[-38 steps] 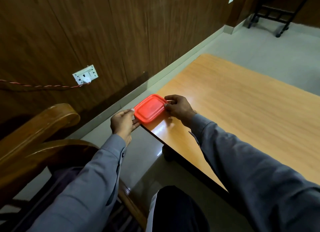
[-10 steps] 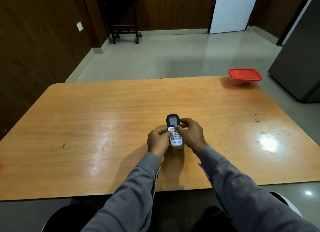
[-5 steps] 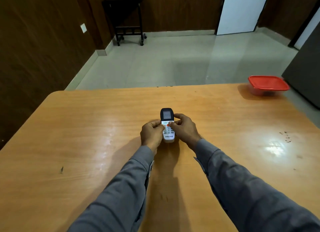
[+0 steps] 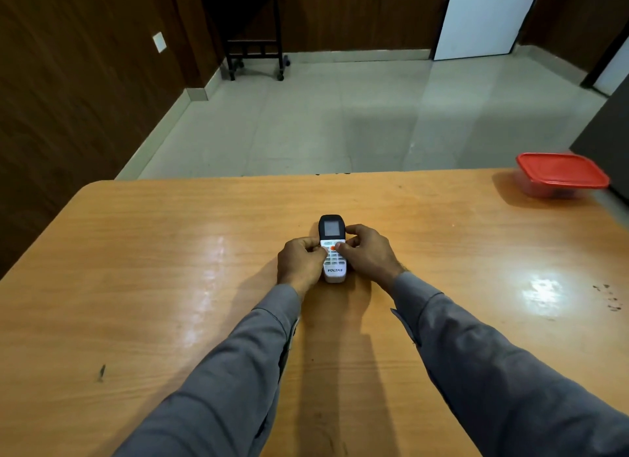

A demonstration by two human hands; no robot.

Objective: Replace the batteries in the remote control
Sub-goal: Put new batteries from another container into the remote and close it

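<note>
Item count, head view:
- Orange-brown wooden desk: 1.
- White-and-black plastic remote control with small screen: 1.
- Clear plastic container with red lid: 1.
- Hands: 2, left and right.
- Grey sleeves: 2.
- Dark wheeled stand by far wall: 1.
- White door panel: 1.
- White wall switch plate: 1.

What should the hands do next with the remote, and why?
Probably turn the remote over. Both the left hand and the right hand grip it with its buttons and screen facing up, so the back, where a battery cover usually sits, is hidden.
</note>
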